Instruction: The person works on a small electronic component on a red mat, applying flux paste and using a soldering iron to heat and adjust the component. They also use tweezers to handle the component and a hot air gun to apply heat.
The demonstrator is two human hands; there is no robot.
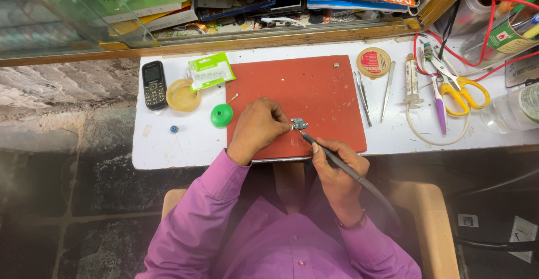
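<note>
Single view, from a camera worn on the person's head, facing almost straight down onto the white table. The red mat sits near the centre of the frame at arm's length. Beyond the mat runs a cluttered shelf; to its left lies a stone floor; below it, the person's purple shirt fills the lower edge.

White worktop, wooden ledge, glass case, dark stone floor
</note>
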